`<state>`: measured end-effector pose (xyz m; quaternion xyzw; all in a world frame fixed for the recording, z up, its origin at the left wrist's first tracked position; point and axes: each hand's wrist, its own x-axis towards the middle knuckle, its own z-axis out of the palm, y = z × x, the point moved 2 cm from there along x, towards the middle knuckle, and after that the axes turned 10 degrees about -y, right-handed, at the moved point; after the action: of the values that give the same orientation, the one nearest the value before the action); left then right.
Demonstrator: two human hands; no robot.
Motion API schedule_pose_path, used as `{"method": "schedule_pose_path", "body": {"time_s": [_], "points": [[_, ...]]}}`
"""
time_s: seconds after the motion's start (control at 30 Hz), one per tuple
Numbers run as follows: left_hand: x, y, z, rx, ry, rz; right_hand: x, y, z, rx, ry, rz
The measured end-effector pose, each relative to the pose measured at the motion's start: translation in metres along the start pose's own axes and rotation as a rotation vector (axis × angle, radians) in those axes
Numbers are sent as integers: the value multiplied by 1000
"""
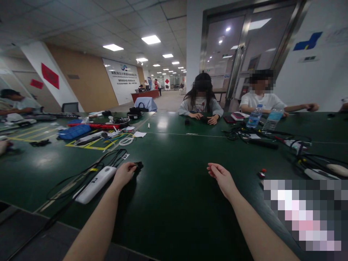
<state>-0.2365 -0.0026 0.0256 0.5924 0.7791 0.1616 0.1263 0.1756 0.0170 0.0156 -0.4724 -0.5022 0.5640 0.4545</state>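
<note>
My left hand (124,175) is closed over the green table at centre left, thumb and fingertips pinched on a small black object (139,165). Its exact kind is too dark and small to make out. Just left of that hand lies a white power bank-like block (95,185) marked with a 2, black cables beside it. My right hand (221,178) hovers above the table at centre right, its fingers loosely curled together and nothing visible in them. The nearest thing to its right is a small red and black item (262,173).
On the green table (174,217), a blue tray (74,132), cables and tools lie at left. Two water bottles (255,116) and tangled black cables (272,139) are at right. Across the table sit two people, one with hands (213,119) near a dark object.
</note>
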Motion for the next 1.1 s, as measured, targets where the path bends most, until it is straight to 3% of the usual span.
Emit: {"method": "schedule_pose_path", "body": {"time_s": [0.7, 1.1], "points": [[-1, 6, 1, 169, 48, 56, 11, 15, -5, 13, -5, -61], [-3, 6, -2, 17, 10, -15, 13, 19, -7, -2, -8, -61]]}}
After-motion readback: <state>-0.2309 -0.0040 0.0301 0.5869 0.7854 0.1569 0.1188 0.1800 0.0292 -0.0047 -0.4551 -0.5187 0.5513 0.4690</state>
